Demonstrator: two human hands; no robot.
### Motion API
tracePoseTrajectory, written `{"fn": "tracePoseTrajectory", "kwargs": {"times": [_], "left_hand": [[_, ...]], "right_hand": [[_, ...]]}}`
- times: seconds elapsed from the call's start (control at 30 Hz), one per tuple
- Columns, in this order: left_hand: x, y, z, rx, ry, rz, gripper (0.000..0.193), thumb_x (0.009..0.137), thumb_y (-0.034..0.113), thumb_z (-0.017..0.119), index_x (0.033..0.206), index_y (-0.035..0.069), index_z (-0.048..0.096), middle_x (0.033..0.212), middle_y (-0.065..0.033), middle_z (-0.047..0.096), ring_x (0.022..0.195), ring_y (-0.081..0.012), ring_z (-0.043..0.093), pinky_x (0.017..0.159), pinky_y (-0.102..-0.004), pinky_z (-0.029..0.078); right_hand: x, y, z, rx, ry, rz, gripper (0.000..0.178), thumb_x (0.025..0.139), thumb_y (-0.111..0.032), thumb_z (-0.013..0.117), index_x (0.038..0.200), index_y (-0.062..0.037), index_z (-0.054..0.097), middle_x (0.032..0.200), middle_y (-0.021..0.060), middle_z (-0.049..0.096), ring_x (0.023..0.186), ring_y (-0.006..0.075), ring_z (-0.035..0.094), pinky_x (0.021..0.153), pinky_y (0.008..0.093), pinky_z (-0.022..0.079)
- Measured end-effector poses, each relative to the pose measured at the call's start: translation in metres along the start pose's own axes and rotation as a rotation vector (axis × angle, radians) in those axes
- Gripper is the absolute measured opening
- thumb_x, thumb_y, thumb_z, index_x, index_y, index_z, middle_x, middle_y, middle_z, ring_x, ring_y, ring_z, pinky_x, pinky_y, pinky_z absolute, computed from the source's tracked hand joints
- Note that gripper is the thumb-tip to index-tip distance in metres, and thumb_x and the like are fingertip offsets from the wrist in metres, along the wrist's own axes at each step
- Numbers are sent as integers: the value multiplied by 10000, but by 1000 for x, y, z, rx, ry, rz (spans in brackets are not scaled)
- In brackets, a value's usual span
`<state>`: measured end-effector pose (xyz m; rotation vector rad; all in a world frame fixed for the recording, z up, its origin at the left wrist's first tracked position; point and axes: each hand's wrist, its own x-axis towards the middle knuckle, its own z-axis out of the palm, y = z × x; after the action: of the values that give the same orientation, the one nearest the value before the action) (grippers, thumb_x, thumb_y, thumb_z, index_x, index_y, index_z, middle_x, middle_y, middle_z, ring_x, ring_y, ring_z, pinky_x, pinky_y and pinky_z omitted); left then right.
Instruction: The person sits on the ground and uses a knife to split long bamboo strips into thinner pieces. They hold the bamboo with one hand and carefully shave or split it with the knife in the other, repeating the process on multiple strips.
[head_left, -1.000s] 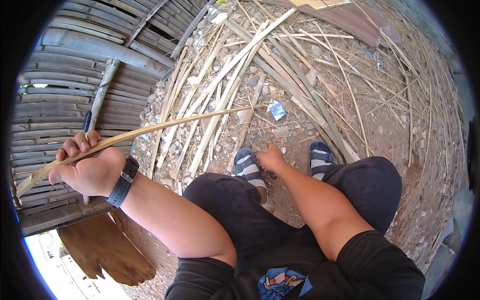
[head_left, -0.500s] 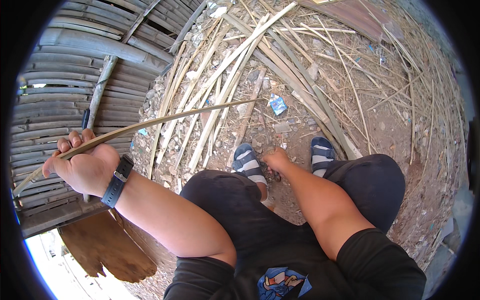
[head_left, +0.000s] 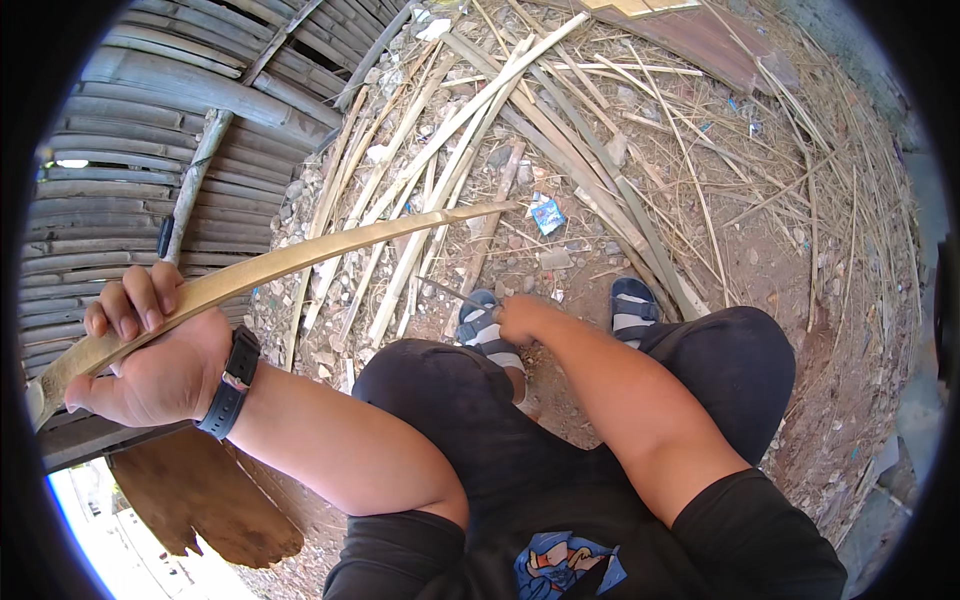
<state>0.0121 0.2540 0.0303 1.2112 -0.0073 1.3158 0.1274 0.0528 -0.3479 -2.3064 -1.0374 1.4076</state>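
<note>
- At the left of the frame, I have the left hand (head_left: 165, 350) closed on a bamboo strip (head_left: 300, 255) that slants toward upper centre.
- Mid-frame, I see the right hand (head_left: 525, 320) clenched on a thin grey tool (head_left: 450, 292).
- Upper centre, loose strips (head_left: 455, 136) lie crossed on stony, straw-strewn ground (head_left: 765, 285), near a blue packet (head_left: 547, 216).
- Upper left, I make out a slatted wall (head_left: 105, 220); lower left, a ragged brown sheet (head_left: 205, 500).

The wide view is taken from head height; it is aimed steeply down; the forearms (head_left: 335, 438) are seen near, the ground (head_left: 768, 282) farther off.
</note>
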Motion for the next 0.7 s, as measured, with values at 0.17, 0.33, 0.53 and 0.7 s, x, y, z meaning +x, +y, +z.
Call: {"fn": "tracePoseTrajectory", "kwargs": {"times": [0.17, 0.33, 0.53, 0.7], "left_hand": [[-13, 55, -12, -81, -23, 85, 665, 861, 790, 427, 755, 136, 478, 640, 20, 390, 534, -121, 338, 533, -273, 280], [-14, 52, -24, -266, 74, 213, 694, 841, 824, 418, 752, 140, 493, 615, 19, 387, 503, -126, 329, 504, -278, 285], [-9, -18, -24, -516, 238, 89, 721, 858, 837, 355, 731, 144, 506, 578, 21, 394, 480, -116, 333, 476, -270, 295], [-6, -31, -40, -655, 164, 8, 702, 890, 812, 317, 809, 144, 519, 625, 15, 443, 552, -131, 416, 530, -292, 356]], "right_hand": [[-25, 59, -50, 178, -199, 373, 142, 807, -118, 620, 735, -31, 707, 686, 120, 683, 570, 214, 631, 543, 378, 501], [-44, 64, -84, 1243, 313, 451, 149, 904, -161, 633, 999, -46, 636, 804, 101, 686, 491, 130, 481, 458, 326, 434], [-101, -18, -174, 2116, 751, -162, 307, 918, -275, 705, 1092, -90, 534, 913, 52, 649, 538, 62, 437, 518, 237, 430], [-120, -47, -215, 2132, 852, -400, 180, 915, -218, 701, 1002, -90, 610, 731, -45, 516, 545, 44, 436, 522, 213, 416]]}}
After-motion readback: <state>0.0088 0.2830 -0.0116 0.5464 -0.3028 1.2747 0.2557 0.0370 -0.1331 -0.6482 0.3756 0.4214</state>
